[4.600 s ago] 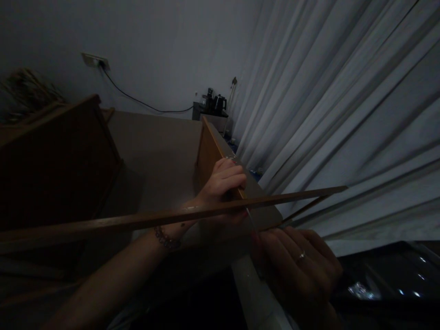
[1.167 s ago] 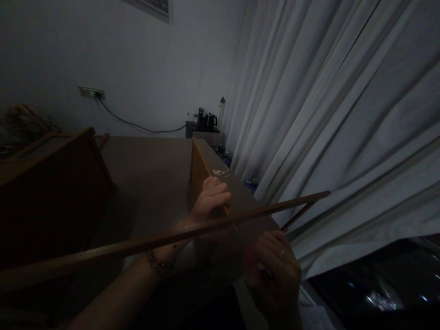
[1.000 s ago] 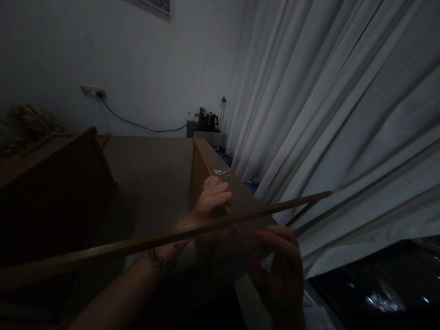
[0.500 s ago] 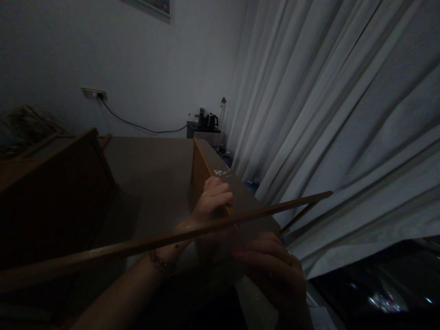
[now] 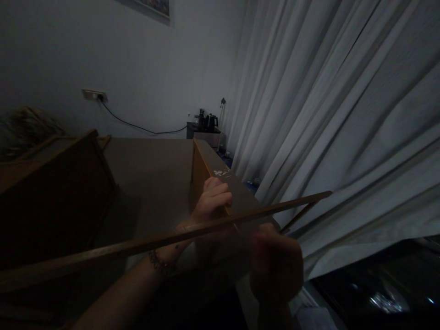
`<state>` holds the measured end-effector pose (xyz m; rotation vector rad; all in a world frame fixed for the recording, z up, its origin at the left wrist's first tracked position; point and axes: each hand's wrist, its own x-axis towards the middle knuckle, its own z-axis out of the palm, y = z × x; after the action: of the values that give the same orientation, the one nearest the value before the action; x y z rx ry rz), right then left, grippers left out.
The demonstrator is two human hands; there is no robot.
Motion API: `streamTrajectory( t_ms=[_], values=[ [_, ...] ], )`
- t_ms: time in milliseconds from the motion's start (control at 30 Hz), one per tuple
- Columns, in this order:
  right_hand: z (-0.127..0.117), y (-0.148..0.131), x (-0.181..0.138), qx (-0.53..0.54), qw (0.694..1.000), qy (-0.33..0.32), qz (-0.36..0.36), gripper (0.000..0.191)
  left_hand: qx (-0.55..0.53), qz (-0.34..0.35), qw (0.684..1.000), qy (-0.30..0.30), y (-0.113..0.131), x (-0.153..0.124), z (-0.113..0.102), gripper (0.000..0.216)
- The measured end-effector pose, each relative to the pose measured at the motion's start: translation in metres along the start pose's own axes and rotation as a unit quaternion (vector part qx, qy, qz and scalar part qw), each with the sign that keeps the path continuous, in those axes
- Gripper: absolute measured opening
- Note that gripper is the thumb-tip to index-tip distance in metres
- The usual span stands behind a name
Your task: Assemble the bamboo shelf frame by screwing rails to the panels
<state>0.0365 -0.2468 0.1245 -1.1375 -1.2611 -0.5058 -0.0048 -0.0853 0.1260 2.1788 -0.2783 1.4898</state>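
Observation:
My left hand [image 5: 213, 199], a bracelet at its wrist, is closed over the top edge of an upright wooden panel [image 5: 201, 167]. A long wooden rail [image 5: 137, 247] crosses in front of my left forearm and hides part of it. Below the rail, my right hand [image 5: 277, 261] is curled into a fist, dark and slightly blurred. A thin, pale sliver like a shaft [image 5: 236, 227] shows between the rail and that fist. What the fist holds is too dark to name.
A brown board [image 5: 151, 156] lies beneath the panel, with white flakes [image 5: 222, 173] near its right side. Another wooden frame [image 5: 58, 160] stands at left. White curtains [image 5: 309, 114] hang at right. A black kettle [image 5: 211, 121] sits on a small cabinet by the wall.
My right hand has turned and closed from spread, bent fingers into a fist, shifting slightly right. My left hand, the panel and the rail have stayed put.

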Motion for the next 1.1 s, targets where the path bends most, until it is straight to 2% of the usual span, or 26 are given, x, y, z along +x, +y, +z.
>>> streamTrajectory(
  t_ms=[67, 100, 167, 267, 367, 500, 667, 733, 933, 1067, 1100],
  values=[
    [0.004, -0.001, -0.004, 0.022, 0.996, 0.058, 0.067, 0.026, 0.002, 0.002, 1.000, -0.002, -0.002, 0.000, 0.000, 0.042],
    [0.004, -0.001, -0.007, 0.029, 0.993, 0.067, 0.088, 0.027, 0.004, 0.002, 1.000, -0.007, -0.002, 0.000, 0.000, 0.042],
    [0.001, 0.002, -0.012, 0.035, 0.994, 0.044, 0.092, 0.026, 0.005, 0.001, 1.000, -0.021, -0.003, -0.001, -0.001, 0.042],
    [-0.009, 0.012, -0.016, 0.005, 1.000, -0.026, 0.000, 0.024, 0.003, -0.004, 1.000, -0.024, -0.002, -0.001, 0.000, 0.043],
    [-0.018, 0.019, -0.015, -0.071, 0.987, -0.082, -0.116, 0.025, 0.000, -0.009, 1.000, -0.004, 0.000, 0.000, 0.001, 0.045],
    [-0.025, 0.019, -0.010, -0.159, 0.968, -0.091, -0.170, 0.022, 0.002, -0.016, 1.000, -0.008, 0.002, 0.001, 0.000, 0.043],
    [-0.028, 0.016, -0.002, -0.210, 0.960, -0.072, -0.172, 0.020, 0.002, -0.003, 1.000, -0.020, -0.001, 0.000, -0.001, 0.040],
    [-0.030, 0.017, 0.000, -0.207, 0.960, -0.065, -0.178, 0.019, 0.003, -0.001, 1.000, -0.009, -0.002, -0.001, -0.001, 0.040],
    [-0.034, 0.018, -0.003, -0.187, 0.971, -0.032, -0.143, 0.016, -0.001, 0.003, 0.999, -0.034, -0.003, -0.003, -0.002, 0.043],
    [-0.026, 0.008, -0.006, -0.170, 0.977, -0.071, -0.107, 0.008, -0.006, 0.014, 1.000, -0.020, -0.003, -0.002, 0.000, 0.045],
    [-0.022, 0.004, -0.006, -0.172, 0.977, -0.082, -0.095, 0.012, -0.005, 0.011, 1.000, -0.012, -0.003, -0.002, 0.001, 0.046]
  ],
)
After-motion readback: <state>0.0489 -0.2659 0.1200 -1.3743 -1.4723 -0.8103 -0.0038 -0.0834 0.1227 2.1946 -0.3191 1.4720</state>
